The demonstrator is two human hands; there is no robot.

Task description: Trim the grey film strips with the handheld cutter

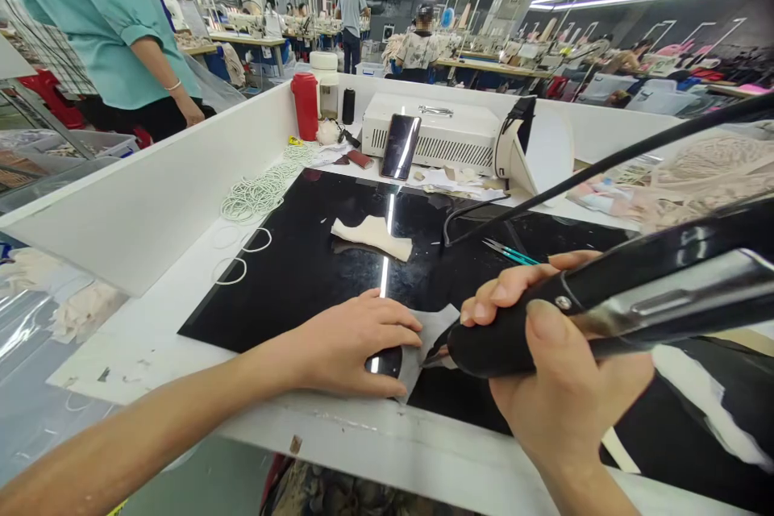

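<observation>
My left hand (363, 347) lies on the black board with its fingers spread and slightly curved. Its fingertips touch a thin greyish-white piece of material (430, 326). My right hand (562, 371) is wrapped round a thick black hand tool (496, 339) with a long silvery metal strip along its side. The tool's narrow tip points down and left onto the greyish piece, close to my left fingers; its exact kind is unclear. Beyond my left hand, a cream-coloured cut piece (373, 236) with a wavy edge lies on the board.
The black board (290, 258) covers much of the white, walled table. Teal-handled tweezers (511, 251), a phone (401, 147), a white vented box (435, 129), a red cup (305, 106) and pale cord (257, 192) lie around. A black cable (580, 177) crosses right. A person in teal (102, 24) stands left.
</observation>
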